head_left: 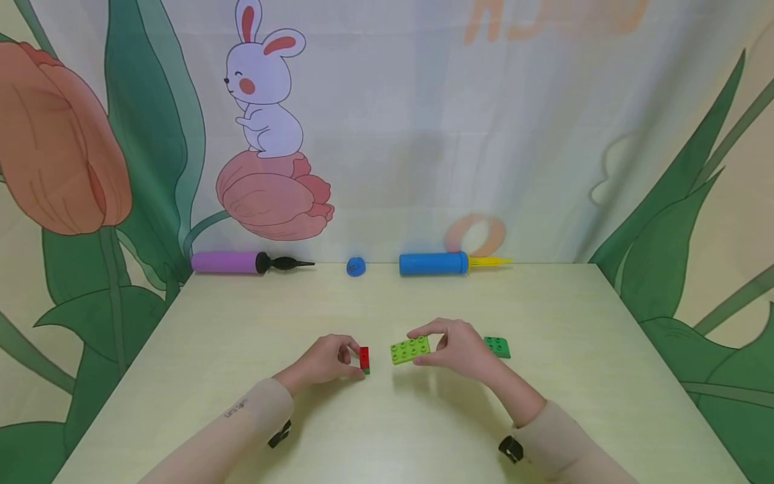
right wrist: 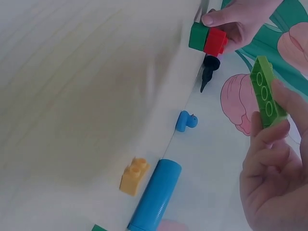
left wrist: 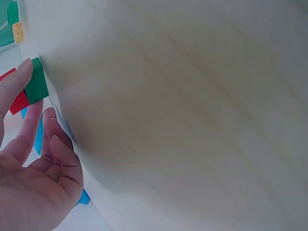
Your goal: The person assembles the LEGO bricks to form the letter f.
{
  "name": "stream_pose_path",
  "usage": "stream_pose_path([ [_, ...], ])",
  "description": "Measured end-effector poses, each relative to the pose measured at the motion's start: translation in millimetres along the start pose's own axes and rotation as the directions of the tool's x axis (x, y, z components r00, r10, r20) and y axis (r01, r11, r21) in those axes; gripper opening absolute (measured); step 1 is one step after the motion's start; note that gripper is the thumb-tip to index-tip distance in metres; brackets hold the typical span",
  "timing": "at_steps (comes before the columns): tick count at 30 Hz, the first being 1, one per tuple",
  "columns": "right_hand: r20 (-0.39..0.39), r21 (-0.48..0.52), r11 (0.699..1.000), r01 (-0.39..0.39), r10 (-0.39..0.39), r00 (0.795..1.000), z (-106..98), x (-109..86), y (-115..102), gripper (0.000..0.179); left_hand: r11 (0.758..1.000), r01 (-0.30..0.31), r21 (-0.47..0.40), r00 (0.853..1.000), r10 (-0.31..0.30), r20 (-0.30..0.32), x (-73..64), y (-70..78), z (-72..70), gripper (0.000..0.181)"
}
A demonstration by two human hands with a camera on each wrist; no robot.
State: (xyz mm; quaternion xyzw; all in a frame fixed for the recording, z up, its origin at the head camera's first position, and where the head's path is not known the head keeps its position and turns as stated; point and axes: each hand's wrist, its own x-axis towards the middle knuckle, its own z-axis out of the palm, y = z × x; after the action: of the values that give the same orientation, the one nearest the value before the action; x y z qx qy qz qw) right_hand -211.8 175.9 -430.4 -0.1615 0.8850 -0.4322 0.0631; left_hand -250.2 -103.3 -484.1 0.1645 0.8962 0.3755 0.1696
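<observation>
Lime-green toy brick (head_left: 409, 350) held above the middle of a pale, faintly grained table (head_left: 242, 312), in front of a cloth backdrop (head_left: 387, 101) printed with tulips, green leaves and a white rabbit. Along the table's far edge we see a purple pump (head_left: 225, 262), a small blue duck (head_left: 355, 267) and a blue pump (head_left: 432, 263) with a yellow nozzle. Two forearms in beige sleeves (head_left: 266, 401) reach in from below, hands facing each other, near but apart. The right hand (head_left: 456, 346) pinches the lime-green brick between thumb and fingers; the left hand (head_left: 329, 357) pinches a small red block (head_left: 364, 356) stacked on a green block (left wrist: 37, 83). All the bricks look like smooth plastic. The lime-green one is oblong, with round studs on top and, in the right wrist view, a hollow underside with rings. Beyond the right hand lies a darker green studded brick (head_left: 498, 347); the right wrist view also shows us a yellow-orange brick (right wrist: 134, 176) on the table.
</observation>
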Motion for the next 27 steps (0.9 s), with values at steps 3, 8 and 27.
stream_pose_path([
  [3, -0.006, 0.02, 1.0, -0.014, 0.014, 1.0, 4, 3.9, -1, 0.037, 1.0, -0.009, 0.001, 1.0, 0.009, 0.003, 0.5, -1.2, -0.7, 0.033],
  [8, -0.018, 0.024, 1.0, -0.007, 0.007, 1.0, 13, 13.8, -2, 0.037, 1.0, -0.005, 0.007, 1.0, 0.005, 0.001, 2.5, -4.1, -1.3, 0.032],
  [27, 0.008, 0.126, 0.991, -0.042, 0.041, 0.999, 55, 37.7, -2, 0.036, 0.997, -0.064, 0.035, 0.998, 0.064, 0.001, 0.4, -0.7, -1.4, 0.032],
])
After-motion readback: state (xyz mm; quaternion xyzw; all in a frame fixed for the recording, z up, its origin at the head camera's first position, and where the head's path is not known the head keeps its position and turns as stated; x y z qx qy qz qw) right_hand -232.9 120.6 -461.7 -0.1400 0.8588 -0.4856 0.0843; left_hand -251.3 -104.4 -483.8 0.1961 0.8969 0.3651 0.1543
